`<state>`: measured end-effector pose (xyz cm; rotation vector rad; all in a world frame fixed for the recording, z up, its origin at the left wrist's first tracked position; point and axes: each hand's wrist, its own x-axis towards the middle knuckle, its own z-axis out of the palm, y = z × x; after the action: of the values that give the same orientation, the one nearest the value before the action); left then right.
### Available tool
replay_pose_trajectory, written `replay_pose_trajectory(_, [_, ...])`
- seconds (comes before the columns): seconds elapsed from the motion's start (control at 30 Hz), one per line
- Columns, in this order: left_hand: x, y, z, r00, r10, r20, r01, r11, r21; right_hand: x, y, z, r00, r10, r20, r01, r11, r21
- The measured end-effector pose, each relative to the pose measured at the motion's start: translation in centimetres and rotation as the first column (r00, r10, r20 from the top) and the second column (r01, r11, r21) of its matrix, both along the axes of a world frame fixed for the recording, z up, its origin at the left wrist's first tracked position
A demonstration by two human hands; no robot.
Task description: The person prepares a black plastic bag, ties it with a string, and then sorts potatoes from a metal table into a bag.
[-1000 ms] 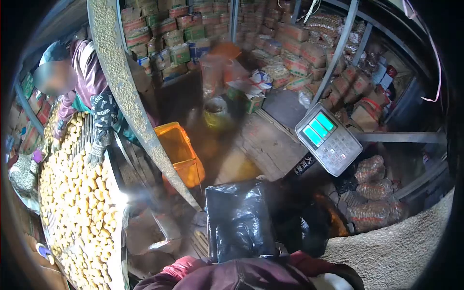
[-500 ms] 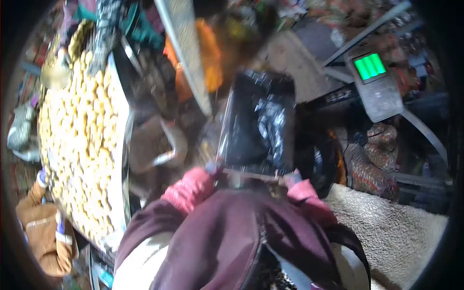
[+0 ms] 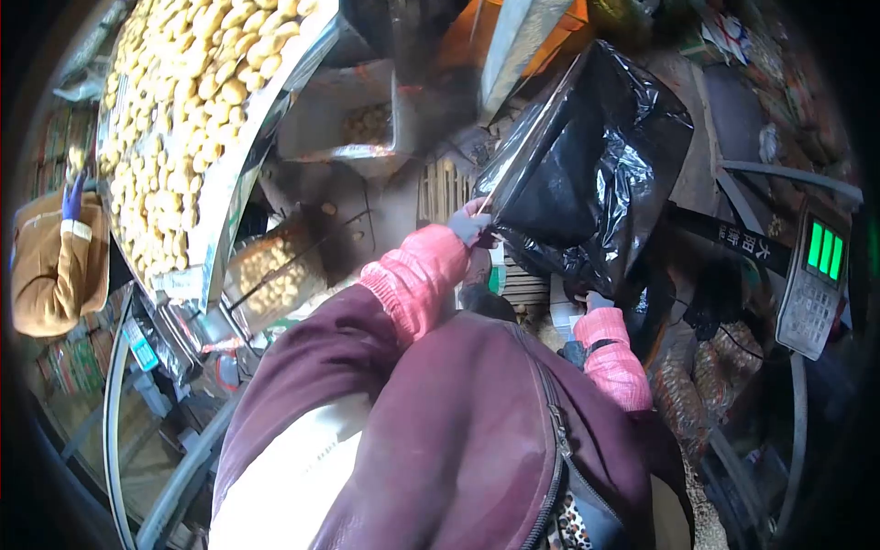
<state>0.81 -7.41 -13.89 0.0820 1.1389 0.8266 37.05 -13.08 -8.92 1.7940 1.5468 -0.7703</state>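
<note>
A shiny black plastic bag [image 3: 587, 165] is stretched out in front of me, tilted up to the right. My left hand [image 3: 472, 223] grips its near left edge, fingers closed on the plastic. My right hand [image 3: 596, 301] holds the bag's near right edge; part of those fingers is hidden by the plastic. Both forearms wear pink knitted cuffs over maroon sleeves. Whether anything is inside the bag cannot be made out.
At the upper left, a metal-edged table [image 3: 174, 174] bears many potatoes. Another person in a brown jacket [image 3: 64, 247] works beside it. Crates with potatoes [image 3: 270, 275] stand below. On the right is a scale with a green display [image 3: 811, 275], near filled net sacks [image 3: 701, 367].
My view has turned, so the potato table and scale sit differently. The bag is now tilted and spread wider, and both hands reach further forward, still holding its near edge.
</note>
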Motion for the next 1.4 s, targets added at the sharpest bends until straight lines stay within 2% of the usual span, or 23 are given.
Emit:
replay_pose_trajectory(0.1, [-0.8, -1.0, -1.0, 0.988, -0.026, 0.154, 0.026, 1.0, 0.005, -2.3, 2.3, 2.3, 0.997, 0.072, 0.005, -0.072, 0.997, -0.039])
replay_pose_trajectory(0.2, [-3.1, -4.7, -2.7, 0.98, 0.073, 0.183, -0.087, 0.994, 0.069, -1.3, 2.2, 0.8, 0.99, -0.062, -0.126, 0.049, 0.994, -0.098])
replay_pose_trajectory(0.23, [-3.1, -6.2, -0.8, 0.986, 0.151, -0.071, -0.151, 0.989, 0.007, 0.1, 1.7, -1.2, 0.948, -0.212, -0.236, 0.187, 0.974, -0.125])
replay_pose_trajectory(0.3, [-5.2, -12.0, -0.8, 0.976, 0.064, -0.207, -0.072, 0.997, -0.035, 1.9, 1.0, -4.7, 0.798, -0.465, -0.384, 0.407, 0.885, -0.227])
replay_pose_trajectory(0.4, [-8.5, -20.1, 2.8, 0.849, -0.328, -0.414, 0.196, 0.923, -0.33, -1.9, 1.4, 0.5, 0.856, -0.299, -0.422, 0.255, 0.954, -0.157])
replay_pose_trajectory(0.53, [-10.8, -27.6, 3.8, 0.905, -0.124, -0.407, -0.092, 0.877, -0.472, 2.8, 1.8, -8.6, 0.447, -0.805, -0.39, 0.702, 0.586, -0.405])
replay_pose_trajectory(0.67, [-11.8, -28.6, 4.5, 0.897, 0.011, -0.443, -0.196, 0.906, -0.374, 7.3, 0.3, -13.6, 0.271, -0.883, -0.383, 0.582, 0.467, -0.665])
replay_pose_trajectory(0.7, [-11.6, -28.8, 3.8, 0.91, 0.045, -0.413, -0.197, 0.921, -0.336, -0.6, -0.3, -5.4, 0.573, -0.674, -0.466, 0.526, 0.739, -0.421])
replay_pose_trajectory(0.73, [-11.5, -29.8, 1.4, 0.935, 0.092, -0.344, -0.194, 0.941, -0.276, 0.3, -1.9, -7.6, 0.696, -0.49, -0.525, 0.36, 0.87, -0.336])
replay_pose_trajectory(0.77, [-11.8, -30.8, -0.6, 0.952, 0.131, -0.278, -0.193, 0.958, -0.21, -4.4, -1.8, -0.5, 0.615, -0.572, -0.543, 0.425, 0.82, -0.384])
replay_pose_trajectory(0.83, [-11.7, -29.5, 0.0, 0.856, -0.078, -0.511, -0.05, 0.972, -0.231, -7.3, -0.9, 0.7, 0.545, -0.545, -0.637, 0.318, 0.838, -0.444])
replay_pose_trajectory(0.87, [-12.9, -30.3, -3.2, 0.847, -0.185, -0.499, 0.047, 0.96, -0.277, -9.4, 0.1, 1.3, 0.492, -0.53, -0.691, 0.275, 0.848, -0.454])
replay_pose_trajectory(0.9, [-12.9, -27.5, 3.4, 0.84, -0.147, -0.522, 0.009, 0.966, -0.258, -11.7, 1.7, 1.7, 0.439, -0.291, -0.85, 0.12, 0.957, -0.266])
replay_pose_trajectory(0.93, [-14.3, -27.0, 3.6, 0.818, -0.13, -0.56, 0.03, 0.982, -0.184, -15.3, 3.0, 4.2, 0.223, -0.484, -0.846, 0.166, 0.874, -0.457])
replay_pose_trajectory(0.97, [-15.4, -27.0, 3.7, 0.802, -0.113, -0.587, 0.053, 0.992, -0.118, -19.4, 4.9, 7.8, 0.36, -0.319, -0.877, 0.119, 0.948, -0.296])
replay_pose_trajectory(1.0, [-16.3, -26.9, 3.8, 0.784, -0.108, -0.612, 0.094, 0.994, -0.054, -22.4, 6.1, 8.8, 0.19, -0.31, -0.932, 0.113, 0.949, -0.293])
replay_pose_trajectory(1.03, [-17.1, -25.3, 7.7, 0.852, -0.011, -0.523, -0.006, 1.0, -0.031, -25.8, 7.0, 11.4, 0.237, -0.072, -0.969, 0.122, 0.992, -0.043])
replay_pose_trajectory(1.1, [-19.3, -24.7, 8.7, 0.749, 0.13, -0.65, -0.023, 0.985, 0.17, -31.3, 8.8, 16.2, 0.178, 0.069, -0.982, 0.139, 0.986, 0.095])
replay_pose_trajectory(1.13, [-20.4, -24.7, 9.4, 0.683, 0.215, -0.698, -0.033, 0.964, 0.265, -33.6, 9.4, 19.2, 0.132, 0.007, -0.991, 0.138, 0.99, 0.026])
replay_pose_trajectory(1.2, [-22.6, -24.1, 12.7, 0.588, 0.351, -0.729, -0.046, 0.914, 0.403, -37.6, 10.1, 23.7, -0.086, 0.212, -0.973, 0.115, 0.973, 0.202])
replay_pose_trajectory(1.23, [-23.6, -23.8, 14.6, 0.538, 0.418, -0.732, -0.051, 0.883, 0.467, -39.8, 9.5, 27.5, 0.0, 0.336, -0.942, 0.161, 0.93, 0.332])
replay_pose_trajectory(1.33, [-27.7, -23.6, 19.7, 0.041, 0.48, -0.876, 0.273, 0.838, 0.472, -44.7, 8.4, 35.8, -0.219, 0.721, -0.657, 0.271, 0.692, 0.669])
replay_pose_trajectory(1.4, [-30.2, -23.5, 20.2, -0.089, 0.534, -0.841, 0.31, 0.817, 0.486, -46.2, 7.0, 41.2, -0.241, 0.837, -0.492, 0.297, 0.546, 0.783])
